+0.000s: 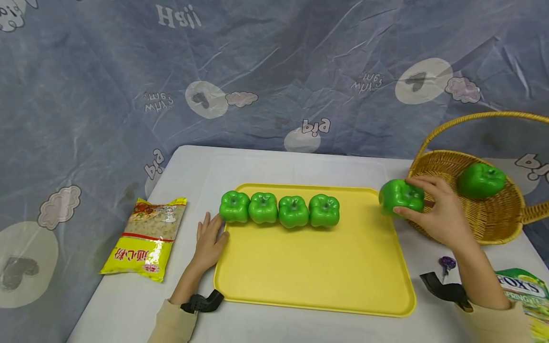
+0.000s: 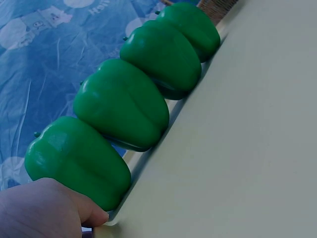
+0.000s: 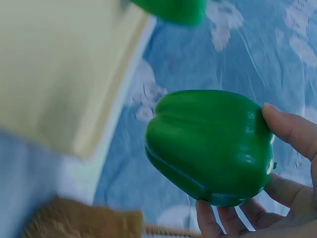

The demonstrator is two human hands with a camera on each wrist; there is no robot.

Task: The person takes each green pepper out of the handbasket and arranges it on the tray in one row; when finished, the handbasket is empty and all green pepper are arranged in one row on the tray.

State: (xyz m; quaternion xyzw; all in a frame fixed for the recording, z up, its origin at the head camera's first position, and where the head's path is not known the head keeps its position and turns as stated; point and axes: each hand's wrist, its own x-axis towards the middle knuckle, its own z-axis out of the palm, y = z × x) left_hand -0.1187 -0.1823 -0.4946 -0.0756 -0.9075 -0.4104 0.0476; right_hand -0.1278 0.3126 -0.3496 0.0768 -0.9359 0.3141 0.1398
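Note:
Several green toy peppers [image 1: 279, 209] stand in a row along the far edge of a yellow tray [image 1: 313, 267]. My right hand [image 1: 442, 214] grips one more green pepper [image 1: 401, 196] in the air, between the tray's right far corner and a wicker basket [image 1: 493, 224]. The right wrist view shows that held pepper [image 3: 210, 144] with fingers [image 3: 292, 129] curled round it. My left hand [image 1: 210, 240] lies flat on the table at the tray's left edge, fingertips by the leftmost pepper [image 2: 77, 161]. Another pepper [image 1: 480, 180] lies in the basket.
A yellow bag of pasta [image 1: 146, 238] lies left of the tray. A green candy box [image 1: 525, 293] and a small purple object [image 1: 446, 263] sit near the right front. The white table [image 1: 300, 164] ends at a blue patterned cloth backdrop [image 1: 274, 71].

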